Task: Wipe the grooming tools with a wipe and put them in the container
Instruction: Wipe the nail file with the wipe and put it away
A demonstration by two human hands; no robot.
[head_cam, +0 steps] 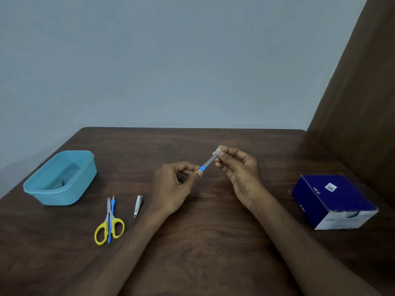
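My left hand (174, 184) pinches the blue handle of a nail file (207, 164) above the middle of the table. My right hand (239, 169) pinches a small white wipe (216, 152) folded around the file's metal tip. On the table to the left lie yellow-handled scissors (109, 223), a thin blue-handled tool (111, 218) resting across them, and a silver nail clipper (137, 206). The light blue container (62, 178) stands open at the far left, with something dark and indistinct at its bottom.
A dark blue and white box (333, 199) sits at the right of the brown wooden table (213, 231). A brown panel (359, 103) rises along the right side, and a grey wall stands behind the table's far edge.
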